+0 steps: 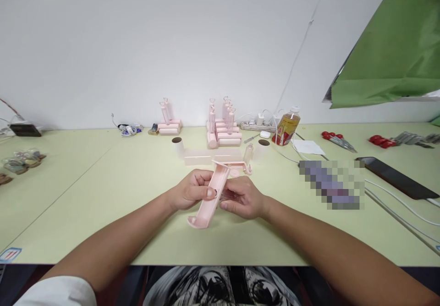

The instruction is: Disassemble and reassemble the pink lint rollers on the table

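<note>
Close above the near edge of the pale green table (103, 196), both my forearms reach in from the lower corners and meet at the middle, wrists slightly bent inward. My left hand (190, 191) curls around the pink plastic cover (211, 198), thumb pressed on its upper face and fingers wrapped behind, so the grip is closed on it. My right hand (242, 198) is closed too, fingers folded against the cover's right side; something clear seems pinched under them, though I cannot tell what. The cover is a long trough-shaped piece, tilted, its lower end toward me and its upper end pointing away, held just off the tabletop. Just beyond my hands lie flat pink parts (213, 157) with a cardboard roll (178, 145) to their left and another roll (263, 147) to their right. Farther back, near the wall, stand stacked pink rollers (222, 129) and a smaller stack (168, 122) to the left. Off to the right sit an amber bottle (287, 126), red-handled tools (335, 140) and a dark phone (395, 177).
</note>
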Motion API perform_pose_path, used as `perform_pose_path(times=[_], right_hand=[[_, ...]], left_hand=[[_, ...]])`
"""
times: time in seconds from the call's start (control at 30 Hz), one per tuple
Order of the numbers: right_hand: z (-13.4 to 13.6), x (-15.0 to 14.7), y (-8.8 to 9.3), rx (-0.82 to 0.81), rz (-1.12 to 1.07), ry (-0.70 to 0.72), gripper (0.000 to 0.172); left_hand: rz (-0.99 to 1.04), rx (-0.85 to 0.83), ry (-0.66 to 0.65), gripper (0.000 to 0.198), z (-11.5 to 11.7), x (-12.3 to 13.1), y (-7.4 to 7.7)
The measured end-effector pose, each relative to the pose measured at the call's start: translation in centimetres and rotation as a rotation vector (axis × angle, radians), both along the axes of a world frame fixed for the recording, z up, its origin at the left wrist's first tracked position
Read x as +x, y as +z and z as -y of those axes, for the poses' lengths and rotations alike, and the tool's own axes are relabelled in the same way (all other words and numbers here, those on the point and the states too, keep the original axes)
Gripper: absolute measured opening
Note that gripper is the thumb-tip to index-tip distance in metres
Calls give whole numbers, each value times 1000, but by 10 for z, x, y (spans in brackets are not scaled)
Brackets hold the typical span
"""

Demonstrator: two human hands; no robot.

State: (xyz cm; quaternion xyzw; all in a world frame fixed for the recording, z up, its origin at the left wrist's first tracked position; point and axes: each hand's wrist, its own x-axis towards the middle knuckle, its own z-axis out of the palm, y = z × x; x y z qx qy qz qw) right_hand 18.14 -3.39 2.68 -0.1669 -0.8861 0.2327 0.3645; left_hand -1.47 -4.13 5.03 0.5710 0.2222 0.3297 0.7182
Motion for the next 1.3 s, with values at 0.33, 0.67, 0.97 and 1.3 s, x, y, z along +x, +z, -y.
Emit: perform_pose_path(times=[0.33,0.67,0.97,1.3], right_hand=[[-17,17,14,-39,170,-53,35],[-20,24,13,-74,47,-198,34],[-7,-3,-3,31,465,-32,31],[-14,-21,-17,-116,592,-30,51]], left_hand=[[-17,26,178,41,-7,-6,9],[-733,628,601,23,-33,-51,28],[-1343,1054,674,19,-66,-36,-16],[-1505,1067,561,25,-75,-28,-37]])
